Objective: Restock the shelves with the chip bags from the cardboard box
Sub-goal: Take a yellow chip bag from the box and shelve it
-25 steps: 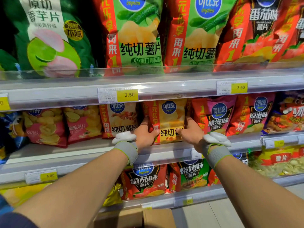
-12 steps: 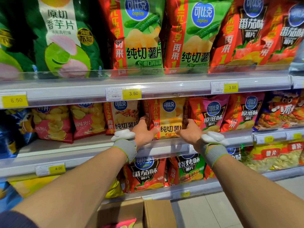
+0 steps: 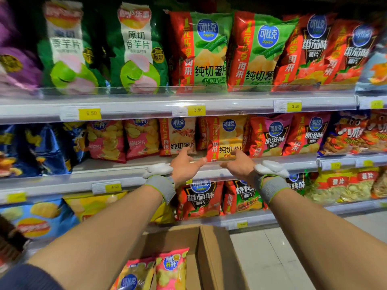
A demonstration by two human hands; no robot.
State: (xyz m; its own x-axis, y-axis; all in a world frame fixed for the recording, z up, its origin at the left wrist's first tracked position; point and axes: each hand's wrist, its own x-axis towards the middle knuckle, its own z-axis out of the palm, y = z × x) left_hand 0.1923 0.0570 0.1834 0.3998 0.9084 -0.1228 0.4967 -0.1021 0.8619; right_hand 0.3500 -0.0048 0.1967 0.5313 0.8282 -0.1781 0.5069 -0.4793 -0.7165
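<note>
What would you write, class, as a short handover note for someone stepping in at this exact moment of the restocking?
Left hand: open, holding nothing, by the shelf edge.
Right hand: open, holding nothing, fingertips at the yellow-and-red chip bag.
That bag stands on the middle grey metal shelf, so it looks placed.
The brown cardboard box below holds at least two bags, a pink chip bag among them.
Left: shelve those.
</note>
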